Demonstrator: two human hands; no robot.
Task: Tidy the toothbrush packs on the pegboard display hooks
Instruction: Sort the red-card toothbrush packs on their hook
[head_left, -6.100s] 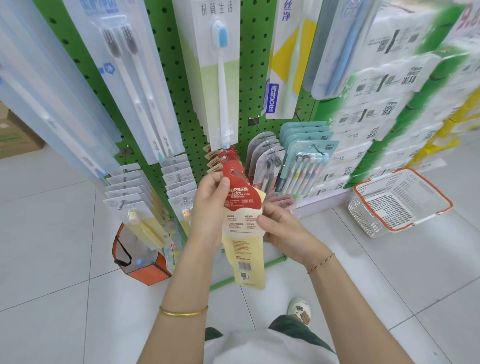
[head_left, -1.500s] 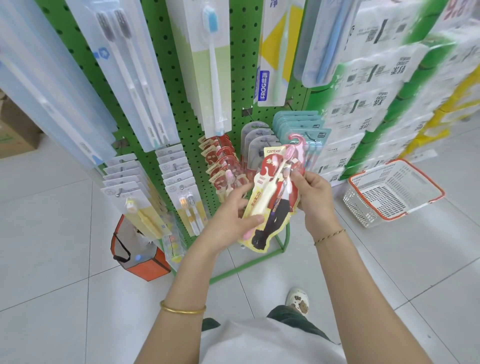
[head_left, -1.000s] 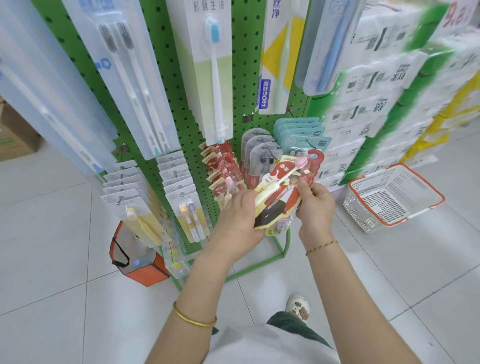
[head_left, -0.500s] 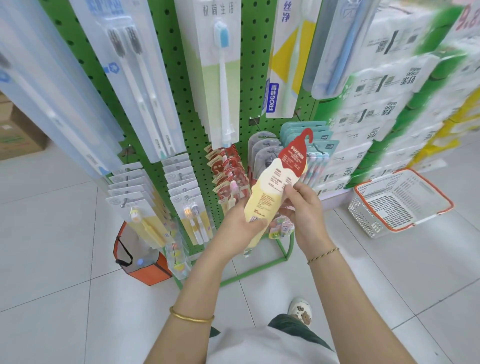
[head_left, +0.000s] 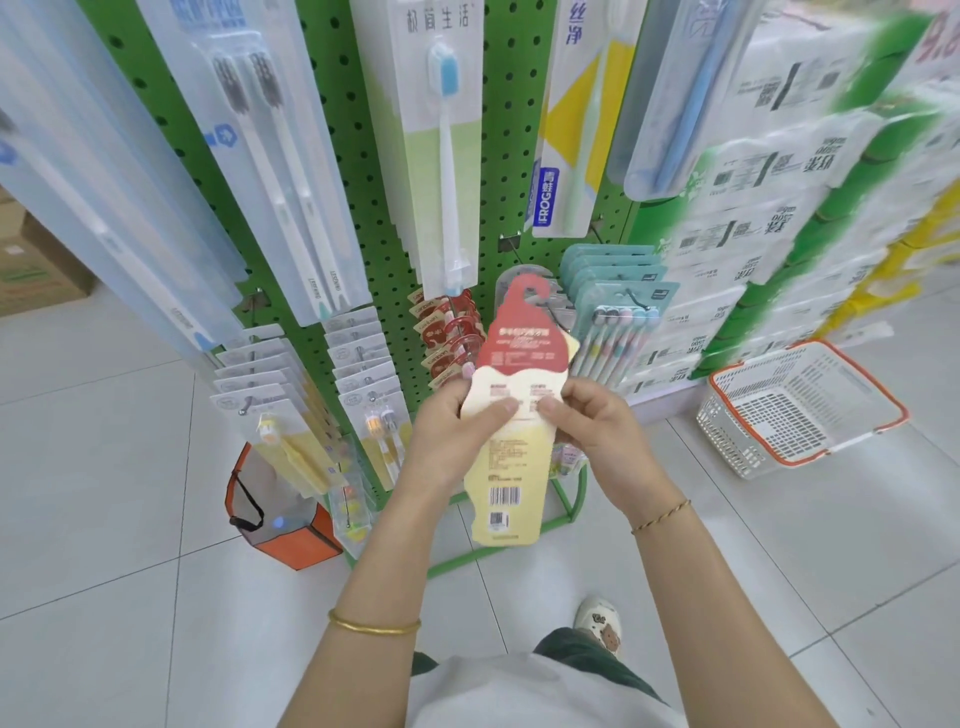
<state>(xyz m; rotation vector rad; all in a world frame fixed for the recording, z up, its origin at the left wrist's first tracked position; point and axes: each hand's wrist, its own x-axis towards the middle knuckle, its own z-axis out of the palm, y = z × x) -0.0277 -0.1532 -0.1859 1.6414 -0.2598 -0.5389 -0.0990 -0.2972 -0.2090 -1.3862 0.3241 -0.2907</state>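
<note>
Head camera looks down at a toothbrush pack (head_left: 511, 415) held near the centre of the frame, its back turned to the viewer: a red upper part with a hooked hanger cut-out at the top, a pale yellow lower part with printed text, a barcode and a small square code near the bottom edge (the print is too blurred to read). It stands nearly upright, in front of the green pegboard (head_left: 374, 218) and just right of a row of red packs (head_left: 447, 343) hanging on a hook.

Both hands pinch the pack at mid-height. The left hand (head_left: 457, 441) grips its left edge, thumb laid across the yellow card, fingers curled behind. The right hand (head_left: 597, 431) grips the right edge the same way, thumb on the card. The two thumb tips lie close together, not quite touching.
</note>
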